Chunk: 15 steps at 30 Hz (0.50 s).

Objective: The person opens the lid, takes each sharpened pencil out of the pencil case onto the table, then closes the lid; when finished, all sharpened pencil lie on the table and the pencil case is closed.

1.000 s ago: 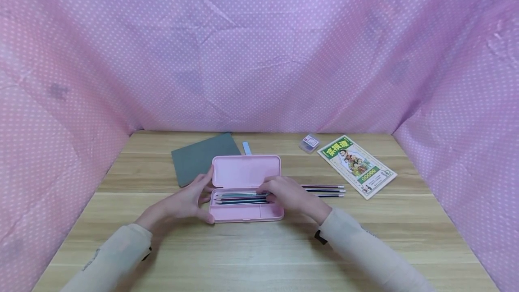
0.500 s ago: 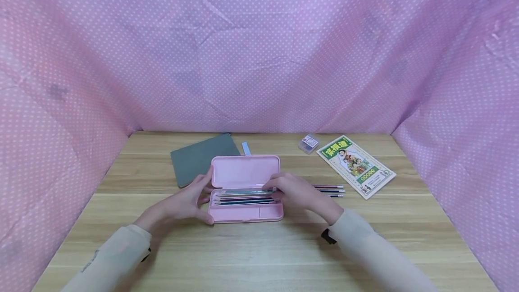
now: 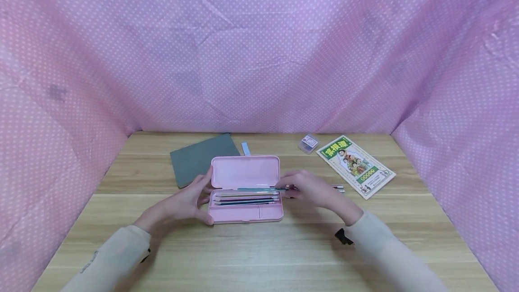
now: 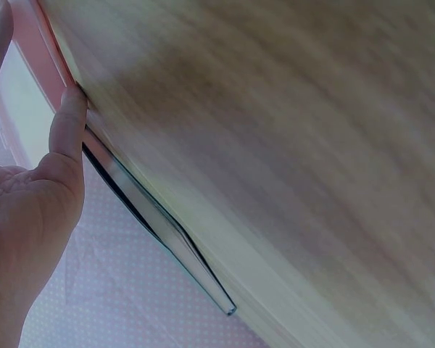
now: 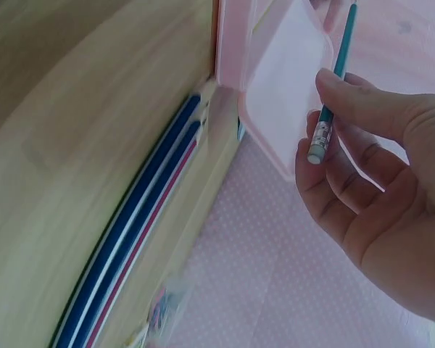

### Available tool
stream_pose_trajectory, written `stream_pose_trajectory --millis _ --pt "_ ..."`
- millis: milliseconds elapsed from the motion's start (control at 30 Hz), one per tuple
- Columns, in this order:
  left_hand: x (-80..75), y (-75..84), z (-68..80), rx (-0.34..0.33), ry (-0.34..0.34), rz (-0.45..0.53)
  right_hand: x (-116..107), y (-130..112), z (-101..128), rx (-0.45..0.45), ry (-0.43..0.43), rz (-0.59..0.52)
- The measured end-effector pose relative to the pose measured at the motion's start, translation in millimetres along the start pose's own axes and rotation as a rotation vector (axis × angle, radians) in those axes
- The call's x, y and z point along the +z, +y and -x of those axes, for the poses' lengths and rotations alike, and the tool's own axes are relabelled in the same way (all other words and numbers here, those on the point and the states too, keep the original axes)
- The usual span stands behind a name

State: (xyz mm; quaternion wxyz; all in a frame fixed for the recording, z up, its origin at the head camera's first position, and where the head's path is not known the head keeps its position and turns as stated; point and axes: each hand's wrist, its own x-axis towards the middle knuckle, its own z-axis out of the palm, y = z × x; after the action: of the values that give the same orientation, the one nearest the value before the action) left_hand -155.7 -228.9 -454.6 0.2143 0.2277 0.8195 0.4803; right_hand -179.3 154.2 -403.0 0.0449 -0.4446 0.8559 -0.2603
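A pink pencil case (image 3: 235, 212) lies with its lid (image 3: 245, 172) raised, mid-table. My left hand (image 3: 188, 199) holds it by the left side, thumb at the front corner and index finger up at the lid's edge. Several pencils (image 3: 243, 201) lie in its long rear compartment. Between thumb and fingers, my right hand (image 3: 310, 189) pinches a teal pencil (image 5: 341, 54) close to its eraser end. That pencil's tip points left, over the case near the hinge. Beyond the right hand, more pencils (image 5: 152, 188) lie on the table, partly hidden by it in the head view.
A dark grey-green notebook (image 3: 198, 161) lies behind the case on the left, beside a small light-blue strip (image 3: 245, 148). Toward the back right are a small clear plastic box (image 3: 308, 144) and an illustrated booklet (image 3: 357, 166). Pink dotted cloth (image 3: 259, 57) hangs around the wooden table.
My right hand has moved right, from over the case's rear compartment to its right end, drawing the teal pencil up and rightward. The left hand stays in place on the case.
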Motion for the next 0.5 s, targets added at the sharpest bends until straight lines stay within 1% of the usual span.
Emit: stream_pose_trajectory --millis 133,400,500 --pt "0.2 0.8 0.1 -0.001 -0.007 0.015 -8.1 4.7 11.2 0.02 0.004 -0.024" --pt "0.5 1.9 0.7 0.012 -0.016 0.034 -20.9 18.0 40.7 0.043 0.04 0.047" --pt "0.5 1.9 0.7 0.014 -0.013 0.036 -24.2 24.7 53.2 0.066 0.038 0.049"
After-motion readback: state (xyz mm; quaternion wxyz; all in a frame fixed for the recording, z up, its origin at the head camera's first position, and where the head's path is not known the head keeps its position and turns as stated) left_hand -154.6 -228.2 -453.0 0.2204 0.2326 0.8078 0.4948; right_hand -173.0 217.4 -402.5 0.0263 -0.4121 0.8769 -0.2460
